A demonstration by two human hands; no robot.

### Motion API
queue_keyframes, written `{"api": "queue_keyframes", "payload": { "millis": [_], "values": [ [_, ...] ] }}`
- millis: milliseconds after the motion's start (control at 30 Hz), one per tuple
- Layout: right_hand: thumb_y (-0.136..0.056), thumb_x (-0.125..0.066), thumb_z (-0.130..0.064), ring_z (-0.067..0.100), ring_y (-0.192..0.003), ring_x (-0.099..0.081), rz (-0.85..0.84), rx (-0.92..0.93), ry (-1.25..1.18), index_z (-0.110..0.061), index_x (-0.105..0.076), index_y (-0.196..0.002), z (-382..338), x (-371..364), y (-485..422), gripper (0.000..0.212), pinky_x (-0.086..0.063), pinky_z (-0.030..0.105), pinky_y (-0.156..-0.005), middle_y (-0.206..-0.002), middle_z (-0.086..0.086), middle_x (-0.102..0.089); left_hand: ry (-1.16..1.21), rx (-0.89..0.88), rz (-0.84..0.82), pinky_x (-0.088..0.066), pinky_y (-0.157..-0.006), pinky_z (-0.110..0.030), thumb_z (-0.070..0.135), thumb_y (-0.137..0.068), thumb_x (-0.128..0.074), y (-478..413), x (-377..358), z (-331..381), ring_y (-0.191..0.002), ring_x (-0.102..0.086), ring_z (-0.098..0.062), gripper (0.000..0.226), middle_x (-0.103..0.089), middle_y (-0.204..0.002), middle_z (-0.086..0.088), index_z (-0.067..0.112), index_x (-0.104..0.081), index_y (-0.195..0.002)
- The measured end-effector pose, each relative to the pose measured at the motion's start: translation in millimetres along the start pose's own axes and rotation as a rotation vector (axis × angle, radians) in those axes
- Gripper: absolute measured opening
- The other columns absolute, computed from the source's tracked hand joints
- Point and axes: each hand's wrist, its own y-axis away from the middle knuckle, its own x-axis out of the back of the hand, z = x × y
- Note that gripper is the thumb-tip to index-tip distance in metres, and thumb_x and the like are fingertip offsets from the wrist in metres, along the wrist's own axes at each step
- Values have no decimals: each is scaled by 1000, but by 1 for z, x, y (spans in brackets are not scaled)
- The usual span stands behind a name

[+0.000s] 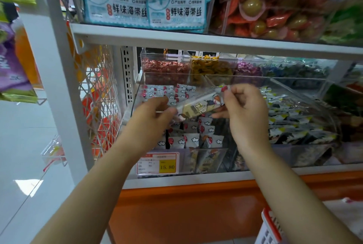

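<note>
The snack packet (200,105) is held over the clear bin (206,158), its long axis running from 8 to 2 o'clock. The left hand (151,114) pinches its 8 o'clock end, the right hand (245,106) its 2 o'clock end.

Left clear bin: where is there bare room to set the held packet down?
A dark gap lies between the cloud-print packets and the neighbouring bin, below the right hand pinching the held packet. Elsewhere packets stand crowded, and the back bins look full.
</note>
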Motion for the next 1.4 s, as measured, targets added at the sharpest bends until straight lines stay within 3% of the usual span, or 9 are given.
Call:
{"api": "queue_keyframes", "payload": {
  "millis": [67,233,367,533,700,800,1100,1267,1400],
  "values": [
    [-96,-49,-8,12,-53,-64,-26,-137,-185,-4,-55,-90,1,-1,6,9,-57,30,-53,-77,7,-61,141,51,-6,-55,-73,-19,24,-95,-49,1,1,2,-83,-63,-12,28,-66,-94,2,15,-60,-120],
    [-91,-54,-4,14,-61,-66,-109,-466,-731,-4,-62,-85,2,0,9,10,-54,22,-56,-68,6,-67,395,186,61,-53,-68,-32,34,-92,-52,4,4,0,-64,-62,-8,22,-66,-63,8,18,-66,-97],
    [-88,-54,-1,15,-61,-67,-151,-577,-882,-1,-62,-87,3,-1,9,8,-54,21,-54,-66,7,-68,778,284,29,-50,-54,-19,31,-90,-53,6,6,3,-57,-56,-8,22,-58,-68,0,11,-60,-88],
    [-90,-52,0,15,-59,-68,-112,-603,-935,0,-61,-86,5,-1,9,10,-55,21,-54,-64,8,-68,1066,311,3,-53,-60,-15,8,-90,-52,5,6,5,-62,-59,-6,20,-58,-82,-2,10,-65,-105],
    [-92,-51,1,15,-60,-68,-63,-512,-806,-3,-59,-82,7,1,7,14,-55,22,-57,-62,2,-67,1041,289,-54,-55,-65,-18,-1,-76,-58,5,10,4,-68,-62,-10,50,-55,-99,-11,8,-56,-125],
    [-92,-50,2,16,-62,-69,-66,-465,-763,-2,-59,-85,8,2,7,12,-55,22,-58,-62,2,-67,1071,288,-72,-54,-61,-17,2,-67,-61,5,9,3,-64,-63,-8,62,-58,-91,-9,6,-53,-128],
    [-87,-48,13,16,-63,-69,-123,-429,-762,-1,-60,-103,8,4,4,25,-55,20,-57,-67,4,-70,1074,325,-31,-53,-57,-16,3,-68,-61,4,10,-1,-61,-61,-8,54,-60,-78,-4,5,-56,-122],
    [-90,-44,12,19,-68,-68,-155,-385,-650,-14,-66,-104,10,4,5,37,-56,25,-58,-87,14,-57,1062,313,-89,-51,-52,-15,-2,-79,-55,4,9,0,-54,-59,-7,15,-58,-64,-2,8,-66,-81],
    [-92,-54,-9,24,-79,-60,-166,-361,-562,-15,-67,-87,9,3,7,16,-55,28,-56,-98,17,-56,834,172,-111,-53,-61,-18,-7,-87,-48,6,9,1,-62,-60,-11,37,-60,-69,0,16,-71,-101]
  ]
}}
